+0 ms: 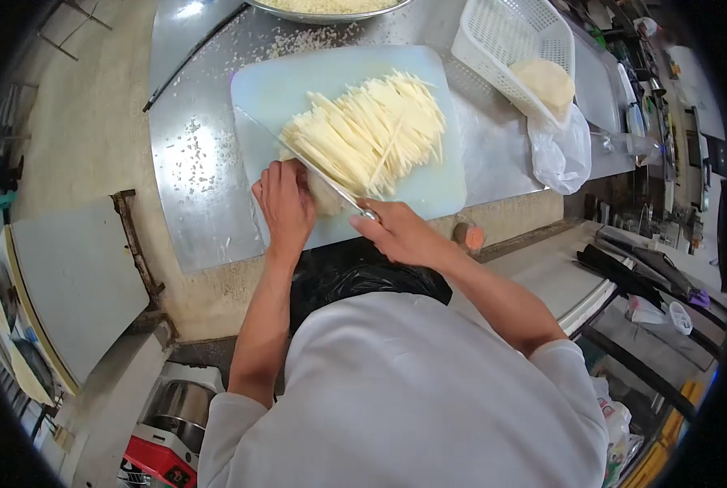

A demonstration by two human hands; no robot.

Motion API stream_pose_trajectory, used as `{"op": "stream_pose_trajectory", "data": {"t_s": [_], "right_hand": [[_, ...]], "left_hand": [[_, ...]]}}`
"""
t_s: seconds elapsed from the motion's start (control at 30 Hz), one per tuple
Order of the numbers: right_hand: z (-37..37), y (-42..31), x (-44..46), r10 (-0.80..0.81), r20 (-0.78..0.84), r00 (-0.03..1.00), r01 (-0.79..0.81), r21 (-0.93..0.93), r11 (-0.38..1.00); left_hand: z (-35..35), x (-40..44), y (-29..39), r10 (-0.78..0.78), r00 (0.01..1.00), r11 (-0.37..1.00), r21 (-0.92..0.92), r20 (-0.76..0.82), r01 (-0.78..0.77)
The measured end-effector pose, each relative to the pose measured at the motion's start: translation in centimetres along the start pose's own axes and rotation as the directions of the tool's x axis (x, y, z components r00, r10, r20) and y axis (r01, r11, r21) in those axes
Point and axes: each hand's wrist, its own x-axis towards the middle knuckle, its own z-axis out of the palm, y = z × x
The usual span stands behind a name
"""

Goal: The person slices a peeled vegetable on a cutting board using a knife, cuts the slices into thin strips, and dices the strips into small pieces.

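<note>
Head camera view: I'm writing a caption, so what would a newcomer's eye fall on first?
A heap of pale yellow strips on the cutting board. Then the knife in the right hand, its blade slanting along the heap's left edge beside the left hand. A white basket sits at upper right.

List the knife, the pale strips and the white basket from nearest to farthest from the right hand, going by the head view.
1. Knife: held in the right hand, blade pointing up and left.
2. Pale strips: piled on the cutting board, just beyond the knife.
3. White basket: off the board, up and to the right.
</note>
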Motion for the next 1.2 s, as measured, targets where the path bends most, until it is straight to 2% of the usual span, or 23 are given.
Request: {"op": "stream_pose_trajectory", "data": {"t_s": [0.13,0.2,0.3,0.4,0.53,0.63,0.73,0.83,0.93,1.1,1.2], "right_hand": [[0.0,-1.0,-0.4,0.004,-0.034,0.999,-0.001,0.065,0.998],[-1.1,-2.6,-1.9,0.055,0.015,0.998,-0.056,0.043,0.997],[0.0,-0.7,-0.5,-0.004,-0.003,1.000,0.004,-0.010,1.000],[-0.4,-0.6,0.2,0.023,-0.006,1.000,-0.023,0.053,0.998],[-1.6,-3.4,-2.3,0.115,0.063,0.991,-0.118,0.054,0.992],[0.4,0.6,0.5,-0.050,0.000,0.999,0.050,-0.012,0.999],[0.7,0.8,0.6,-0.002,-0.008,1.000,0.002,-0.002,1.000],[1.0,1.7,0.7,-0.028,-0.045,0.999,0.026,-0.041,0.999],[0.9,1.5,0.5,-0.011,-0.050,0.999,0.012,0.010,1.000],[0.5,1.1,0.6,0.072,-0.012,0.997,-0.071,0.064,0.995],[0.0,0.5,-0.6,0.053,-0.005,0.999,-0.052,0.060,0.997]], "left_hand": [[0.0,0.5,0.1,0.005,1.000,1.000,-0.023,-0.019,-0.005],[0.1,1.0,0.0,-0.013,1.000,1.000,-0.023,-0.009,0.013],[0.4,0.1,-0.5,-0.024,0.999,0.999,-0.035,-0.034,0.022],[0.6,0.6,-0.3,0.002,0.997,0.998,-0.064,-0.075,-0.007],[0.5,0.3,-0.5,-0.045,0.999,0.997,-0.056,-0.020,0.044],[0.4,0.2,-0.3,-0.042,0.998,0.997,-0.067,-0.043,0.039],[0.1,-0.2,-0.8,-0.031,0.998,0.994,-0.109,-0.060,0.024],[-1.0,-1.9,-0.2,-0.073,0.997,0.983,-0.172,-0.006,0.071],[-1.6,-2.8,1.1,0.060,0.998,0.996,-0.069,0.013,-0.059],[-0.8,-2.2,1.2,0.047,0.998,0.999,0.020,0.046,-0.048],[-0.8,-2.2,1.3,0.051,0.997,0.997,0.059,0.054,-0.054]]}}
